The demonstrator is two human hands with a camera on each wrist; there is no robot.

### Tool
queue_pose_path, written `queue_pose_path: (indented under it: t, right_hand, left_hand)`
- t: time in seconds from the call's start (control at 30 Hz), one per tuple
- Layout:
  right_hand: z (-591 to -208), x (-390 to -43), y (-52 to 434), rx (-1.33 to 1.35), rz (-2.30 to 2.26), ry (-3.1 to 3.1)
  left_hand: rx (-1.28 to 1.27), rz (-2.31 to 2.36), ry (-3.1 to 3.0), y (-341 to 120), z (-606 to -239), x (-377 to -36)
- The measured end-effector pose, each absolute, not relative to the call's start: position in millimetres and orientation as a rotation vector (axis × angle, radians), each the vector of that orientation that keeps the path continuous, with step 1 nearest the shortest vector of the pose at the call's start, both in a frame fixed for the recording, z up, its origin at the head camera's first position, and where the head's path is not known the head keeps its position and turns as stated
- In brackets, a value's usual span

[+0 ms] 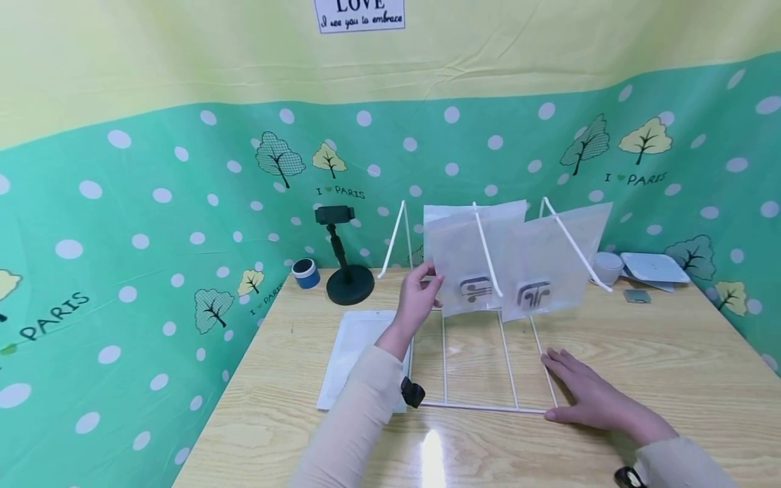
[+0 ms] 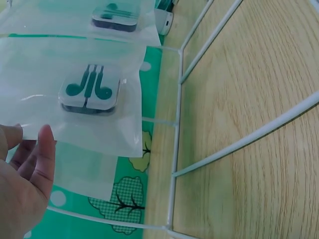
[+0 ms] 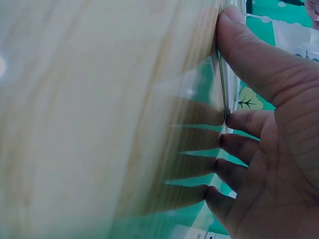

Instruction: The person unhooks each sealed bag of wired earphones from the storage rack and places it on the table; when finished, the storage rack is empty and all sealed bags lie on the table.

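A white wire rack (image 1: 476,407) stands on the table, with slanting prongs rising at its back. Two frosted bags hang from it, each with a square clear case of earphones inside: the left bag (image 1: 454,251) and the right bag (image 1: 537,247). My left hand (image 1: 417,295) pinches the left bag at its side edge between thumb and fingers. In the left wrist view another frosted sheet (image 2: 84,169) shows behind that bag (image 2: 35,89). My right hand (image 1: 582,393) rests with fingers spread at the rack's front right corner, thumb at the wire.
A flat frosted bag (image 1: 348,352) lies left of the rack, partly under my left forearm. Behind it stand a black stand (image 1: 349,285) and a blue jar (image 1: 306,274). At the back right are a white cup (image 1: 607,268), white trays (image 1: 655,268) and a small grey square (image 1: 637,296).
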State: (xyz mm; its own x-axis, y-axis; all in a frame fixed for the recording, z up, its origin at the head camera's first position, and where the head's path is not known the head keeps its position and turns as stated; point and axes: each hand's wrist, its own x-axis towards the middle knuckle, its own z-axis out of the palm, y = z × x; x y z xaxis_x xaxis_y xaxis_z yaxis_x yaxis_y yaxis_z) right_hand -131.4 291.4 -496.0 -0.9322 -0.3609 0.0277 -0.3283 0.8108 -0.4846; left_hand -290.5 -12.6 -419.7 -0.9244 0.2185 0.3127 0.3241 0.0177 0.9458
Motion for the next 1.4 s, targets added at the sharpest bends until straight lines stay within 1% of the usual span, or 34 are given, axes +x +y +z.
queue_pose_path:
  t: [0.17, 0.4, 0.5, 1.03, 1.4]
  right_hand:
    - [-497.7, -131.9, 291.5, -0.565, -0.767, 2.933]
    - [-499.2, -133.5, 292.6, -0.556, -0.759, 2.936]
    - [-499.6, -133.2, 292.3, -0.562, -0.754, 2.943]
    - [-499.9, -132.8, 293.1, -0.56, -0.765, 2.934]
    - [-499.2, -133.1, 293.3, -0.566, -0.762, 2.924]
  left_hand:
    - [-0.597, -2.056, -2.17, -12.4, -416.7, -286.7]
    - [-0.658, -1.989, -2.161, -17.0, -392.0, -261.8]
    - [-0.663, -1.974, -2.156, -17.6, -387.6, -256.5]
    - [-0.716, -2.0, -2.192, -30.1, -389.8, -245.0]
    - [-0.766, -1.919, -2.235, -40.7, -386.1, -223.8]
